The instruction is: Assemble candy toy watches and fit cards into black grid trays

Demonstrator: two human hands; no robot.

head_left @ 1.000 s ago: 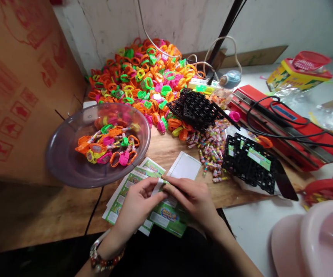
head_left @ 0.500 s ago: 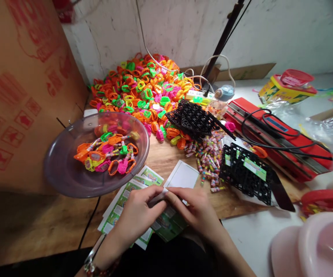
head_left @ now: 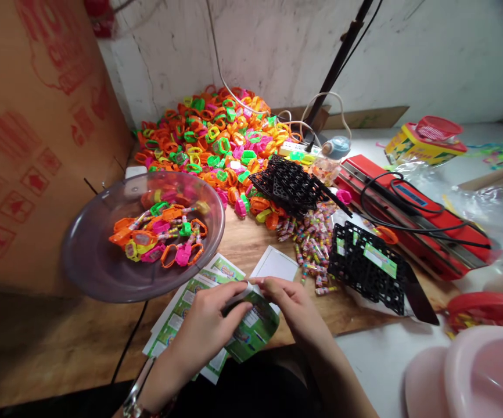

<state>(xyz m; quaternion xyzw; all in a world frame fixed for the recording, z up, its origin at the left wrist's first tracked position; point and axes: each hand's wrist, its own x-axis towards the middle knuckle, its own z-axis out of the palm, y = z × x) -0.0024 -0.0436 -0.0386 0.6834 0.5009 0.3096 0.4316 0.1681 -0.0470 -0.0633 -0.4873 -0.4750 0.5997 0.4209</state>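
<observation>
My left hand point(head_left: 205, 319) is closed on a green printed card sheet point(head_left: 257, 330), which curves between thumb and fingers just above the front edge of the wooden tabletop. At the sheet's top edge, my right hand point(head_left: 298, 309) has its thumb and fingers pinched together; the fingertips partly hide that edge. Beneath and left of my left hand lie several similar green printed sheets point(head_left: 173, 320), overlapping. A white sheet point(head_left: 277, 264) lies flat just beyond my right hand.
A translucent bowl point(head_left: 83, 281) holds colourful toy watches point(head_left: 158, 235). Behind it rises a big watch pile point(head_left: 216, 136). Small wrapped candies point(head_left: 315, 249), black plastic racks point(head_left: 367, 270), a red sealing machine point(head_left: 447, 249) and a pink tub point(head_left: 428, 371) stand rightward; a carton point(head_left: 38, 174) stands left.
The sheet has gone from hanging fairly flat to curling up and right, its printed face showing more. My right hand has shifted slightly, its thumb lifting off the sheet's face. The view tilted slightly.
</observation>
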